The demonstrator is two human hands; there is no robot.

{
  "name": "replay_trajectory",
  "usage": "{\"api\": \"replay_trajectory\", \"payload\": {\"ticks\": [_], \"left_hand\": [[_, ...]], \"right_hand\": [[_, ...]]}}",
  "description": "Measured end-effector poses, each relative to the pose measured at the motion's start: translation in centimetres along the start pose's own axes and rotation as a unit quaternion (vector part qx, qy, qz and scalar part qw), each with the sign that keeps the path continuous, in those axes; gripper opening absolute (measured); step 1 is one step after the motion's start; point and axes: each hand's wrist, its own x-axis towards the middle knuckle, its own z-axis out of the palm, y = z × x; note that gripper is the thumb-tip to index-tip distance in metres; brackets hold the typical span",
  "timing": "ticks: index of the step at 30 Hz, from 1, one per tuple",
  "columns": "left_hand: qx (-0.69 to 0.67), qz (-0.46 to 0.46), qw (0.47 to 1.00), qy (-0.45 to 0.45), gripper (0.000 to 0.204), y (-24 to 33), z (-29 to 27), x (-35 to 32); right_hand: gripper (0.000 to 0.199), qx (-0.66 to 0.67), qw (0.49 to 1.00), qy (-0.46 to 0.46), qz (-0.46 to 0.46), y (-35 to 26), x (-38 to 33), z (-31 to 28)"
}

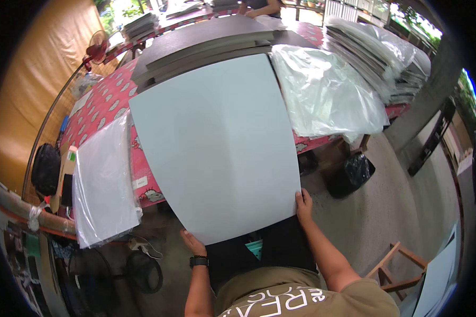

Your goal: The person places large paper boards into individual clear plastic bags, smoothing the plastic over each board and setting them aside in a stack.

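Observation:
A large pale grey-blue sheet (222,142) stretches from just in front of my body to the stack of dark grey sheets (201,47) on the table. Its near edge sticks out past the table's front. My left hand (193,243) is closed on the near left corner, its palm and some fingers hidden under the sheet. At the right edge, close to the near corner, my right hand (303,206) grips with the thumb on top and the other fingers partly hidden.
Pink patterned cloth covers the table (103,98). Clear plastic bags (328,92) lie right of the sheet, and a plastic-wrapped sheet (106,182) overhangs at left. Further right are wrapped stacks (378,53), a pillar (426,100) and a black bin (351,174). Another person (262,8) stands across the table.

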Motion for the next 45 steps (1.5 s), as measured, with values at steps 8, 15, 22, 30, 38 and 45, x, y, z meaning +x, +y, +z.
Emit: {"api": "replay_trajectory", "payload": {"ticks": [8,15,22,30,38,45], "left_hand": [[0.061,-0.026,0.996,-0.062,0.047,-0.6,0.9,1.1],[-0.032,-0.11,0.992,-0.061,0.041,0.3,-0.1,1.4],[0.062,-0.054,0.996,0.023,0.029,5.9,-0.7,0.2],[-0.003,0.073,0.995,0.07,0.022,15.7,-1.2,3.4],[-0.053,0.264,0.959,-0.092,0.021,24.2,6.8,4.0],[-0.028,0.263,0.943,-0.203,0.012,25.5,9.6,2.8]], "right_hand": [[0.038,-0.158,0.978,-0.113,0.077,-0.7,2.7,-3.0],[0.02,-0.459,0.811,0.103,-0.347,-16.0,14.6,-4.5],[0.012,-0.522,0.818,-0.012,-0.243,-14.9,21.4,-7.5],[0.013,-0.085,0.954,0.222,-0.184,-16.0,25.5,-9.6],[0.012,-0.203,0.885,0.253,-0.334,-20.6,24.2,-6.6],[0.014,-0.451,0.858,0.102,-0.225,-19.1,22.8,-7.9]]}}
